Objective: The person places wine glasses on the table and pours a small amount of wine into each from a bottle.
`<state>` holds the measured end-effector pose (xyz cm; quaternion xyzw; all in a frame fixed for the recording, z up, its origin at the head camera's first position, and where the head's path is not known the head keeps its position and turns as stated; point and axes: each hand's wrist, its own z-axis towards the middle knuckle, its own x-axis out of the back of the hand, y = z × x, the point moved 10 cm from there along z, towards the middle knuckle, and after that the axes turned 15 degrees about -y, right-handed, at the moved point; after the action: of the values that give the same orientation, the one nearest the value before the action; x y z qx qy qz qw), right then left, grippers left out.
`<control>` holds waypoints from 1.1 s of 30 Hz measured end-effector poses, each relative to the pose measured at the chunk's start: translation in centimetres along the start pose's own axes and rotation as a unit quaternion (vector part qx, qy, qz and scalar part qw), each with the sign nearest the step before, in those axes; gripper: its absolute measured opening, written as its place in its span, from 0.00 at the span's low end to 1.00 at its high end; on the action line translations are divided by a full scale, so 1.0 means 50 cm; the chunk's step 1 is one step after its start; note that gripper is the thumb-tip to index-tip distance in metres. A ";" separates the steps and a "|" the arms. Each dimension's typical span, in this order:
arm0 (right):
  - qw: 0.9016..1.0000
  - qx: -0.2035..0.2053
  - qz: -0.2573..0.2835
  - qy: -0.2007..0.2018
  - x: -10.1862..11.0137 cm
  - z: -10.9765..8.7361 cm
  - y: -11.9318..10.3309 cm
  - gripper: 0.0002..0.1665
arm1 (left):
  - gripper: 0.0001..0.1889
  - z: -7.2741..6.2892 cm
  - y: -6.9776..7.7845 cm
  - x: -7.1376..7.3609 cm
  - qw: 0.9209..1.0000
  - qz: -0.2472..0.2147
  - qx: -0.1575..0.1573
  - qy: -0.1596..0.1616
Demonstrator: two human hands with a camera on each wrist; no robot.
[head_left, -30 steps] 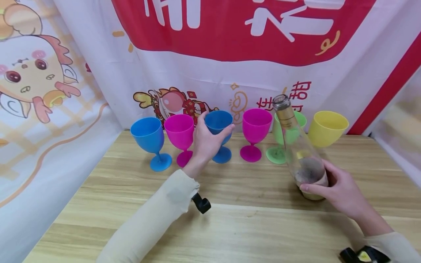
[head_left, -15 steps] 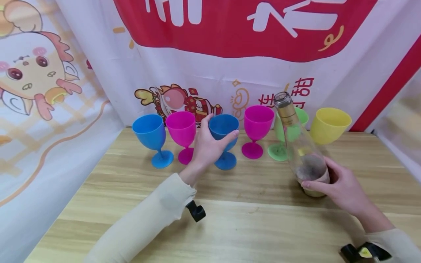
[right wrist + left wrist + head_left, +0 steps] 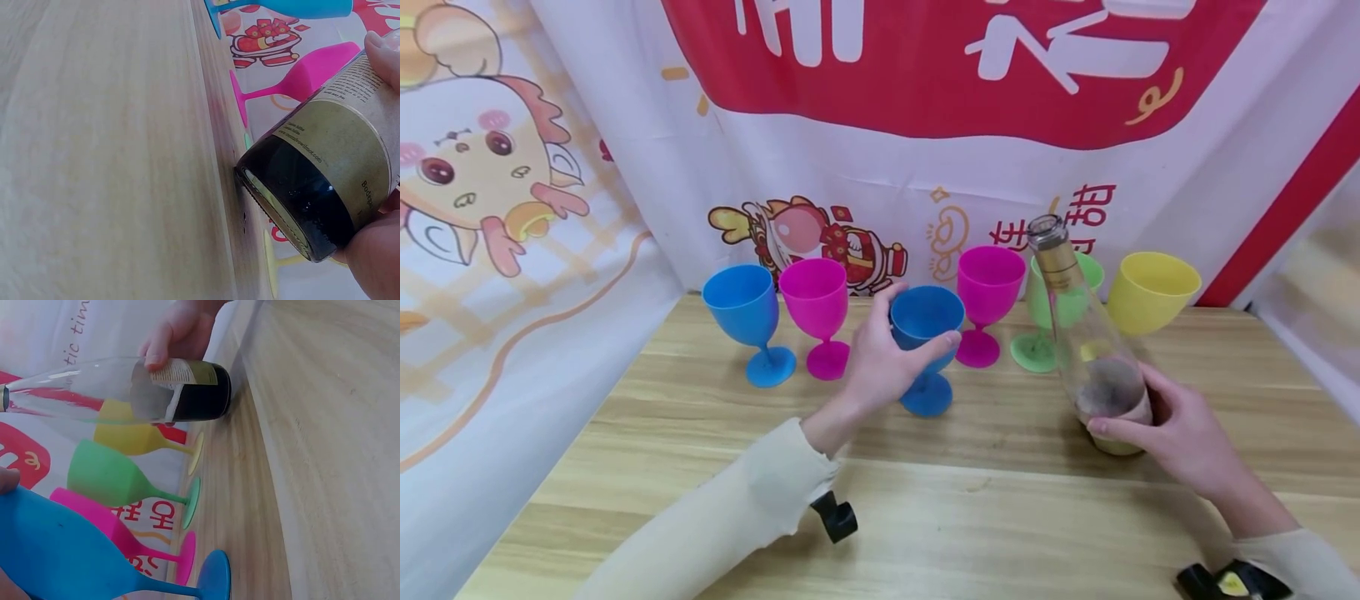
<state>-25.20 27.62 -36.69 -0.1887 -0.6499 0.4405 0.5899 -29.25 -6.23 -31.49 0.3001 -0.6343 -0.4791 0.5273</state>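
My left hand (image 3: 883, 354) grips the bowl of a blue goblet (image 3: 931, 321), thumb on the near side and fingers round the far left. In the left wrist view the goblet's round foot (image 3: 214, 575) stands close at the wooden tabletop. My right hand (image 3: 1180, 437) holds a clear glass wine bottle (image 3: 1086, 342) low round its labelled body, the neck leaning up and left. Dark liquid shows in the bottom of the bottle (image 3: 312, 194) in the right wrist view. Behind it are a green goblet (image 3: 1037, 350) and a yellow goblet (image 3: 1153, 287), both partly hidden.
Left of my left hand stand another blue goblet (image 3: 741, 308) and a magenta goblet (image 3: 815, 300). A second magenta goblet (image 3: 990, 287) is just right of the held one. A printed cloth (image 3: 880, 183) hangs behind the wooden table (image 3: 962, 525).
My left hand has drawn the blue goblet out of the row, toward me and slightly right. The right hand and the bottle have stayed nearly still.
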 end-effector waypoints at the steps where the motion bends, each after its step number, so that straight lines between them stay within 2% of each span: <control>1: 1.000 0.001 0.001 -0.001 0.000 0.000 -0.001 0.43 | 0.50 -0.002 0.000 -0.003 1.000 -0.001 0.000 -0.006; 8: 1.000 -0.002 0.001 0.000 -0.003 -0.003 -0.001 0.43 | 0.51 -0.008 0.000 -0.019 0.999 -0.014 -0.009 -0.031; 13: 1.000 -0.009 0.001 0.002 -0.003 -0.004 0.001 0.43 | 0.48 -0.007 -0.001 -0.024 0.998 -0.030 -0.027 -0.042; 19: 1.000 -0.001 0.004 0.024 0.003 -0.001 0.001 0.42 | 0.45 -0.005 -0.004 -0.030 0.996 -0.033 -0.050 -0.062; 24: 0.999 0.007 -0.004 0.040 0.005 0.000 -0.004 0.42 | 0.43 -0.006 -0.007 -0.034 0.995 -0.034 -0.055 -0.074; 30: 0.994 -0.004 -0.061 0.089 0.034 -0.017 -0.017 0.48 | 0.44 -0.005 -0.004 -0.042 0.994 -0.032 -0.060 -0.082; 33: 0.987 0.014 -0.104 0.120 0.056 -0.027 -0.035 0.51 | 0.44 -0.005 -0.005 -0.042 0.995 -0.031 -0.059 -0.080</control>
<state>-24.13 29.29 -33.70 -0.1635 -0.5844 0.3596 0.7089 -28.47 -4.55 -32.51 0.2484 -0.6352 -0.5542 0.4772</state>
